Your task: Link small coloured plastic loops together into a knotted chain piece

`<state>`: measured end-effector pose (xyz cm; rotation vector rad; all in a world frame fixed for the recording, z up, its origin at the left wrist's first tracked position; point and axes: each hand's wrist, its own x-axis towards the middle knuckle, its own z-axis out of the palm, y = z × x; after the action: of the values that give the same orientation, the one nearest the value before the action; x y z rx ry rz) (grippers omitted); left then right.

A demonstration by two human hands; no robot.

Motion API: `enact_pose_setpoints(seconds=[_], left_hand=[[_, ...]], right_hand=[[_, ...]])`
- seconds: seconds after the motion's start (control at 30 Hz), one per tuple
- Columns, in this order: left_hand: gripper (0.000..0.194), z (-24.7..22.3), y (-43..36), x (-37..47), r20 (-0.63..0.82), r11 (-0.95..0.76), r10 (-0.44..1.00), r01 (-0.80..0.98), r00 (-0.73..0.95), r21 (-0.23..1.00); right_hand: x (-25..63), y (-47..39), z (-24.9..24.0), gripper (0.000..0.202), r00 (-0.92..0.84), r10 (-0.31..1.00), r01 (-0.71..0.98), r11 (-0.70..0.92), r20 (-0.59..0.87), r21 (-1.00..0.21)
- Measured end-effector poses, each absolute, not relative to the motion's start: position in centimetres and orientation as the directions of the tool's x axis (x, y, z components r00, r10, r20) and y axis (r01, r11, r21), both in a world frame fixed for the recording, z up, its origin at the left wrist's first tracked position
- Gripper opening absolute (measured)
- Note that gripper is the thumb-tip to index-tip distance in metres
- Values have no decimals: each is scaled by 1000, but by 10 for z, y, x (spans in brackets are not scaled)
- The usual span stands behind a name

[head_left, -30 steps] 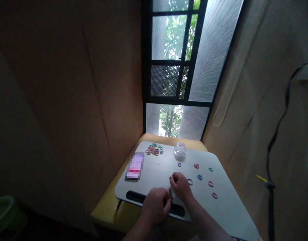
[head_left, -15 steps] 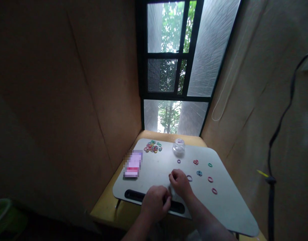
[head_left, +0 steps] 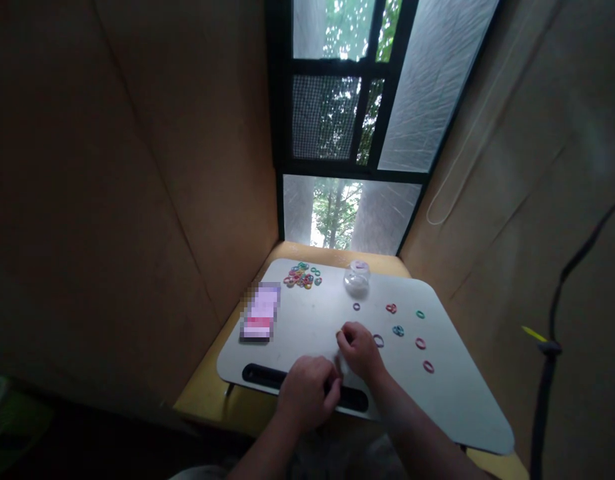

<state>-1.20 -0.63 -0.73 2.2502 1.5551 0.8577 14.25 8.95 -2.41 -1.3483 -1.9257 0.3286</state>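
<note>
My left hand (head_left: 310, 392) is closed over the front edge of the white table (head_left: 307, 323), by its black slot (head_left: 262, 375). Just right of it and a little farther back, my right hand (head_left: 358, 347) has its fingers curled together. What either hand holds, if anything, is too small or hidden to make out. A purple ring (head_left: 378, 341) lies right beside my right hand, and a smaller purple ring (head_left: 356, 307) lies behind it. Farther right are blue rings (head_left: 398, 331), red rings (head_left: 391, 309), a green ring (head_left: 420, 314) and two pink rings (head_left: 420, 343).
A pile of coloured rings (head_left: 302, 276) lies at the back left. A clear jar (head_left: 357, 280) stands at the back middle. A phone (head_left: 261, 312) with a blurred screen lies at the left. A black strap (head_left: 545, 387) hangs at the right.
The camera view has shifted, so the table and its objects appear higher in the picture. Both hands keep nearly the same pose and place over the table.
</note>
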Motion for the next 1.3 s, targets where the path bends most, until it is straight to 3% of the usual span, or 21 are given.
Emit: enact_pose_setpoints(seconds=[1.3], left_hand=[[3, -13, -4, -13, 352, -423, 898, 741, 264, 522]], right_hand=[[143, 89, -22, 26, -190, 879, 688, 437, 437, -580]])
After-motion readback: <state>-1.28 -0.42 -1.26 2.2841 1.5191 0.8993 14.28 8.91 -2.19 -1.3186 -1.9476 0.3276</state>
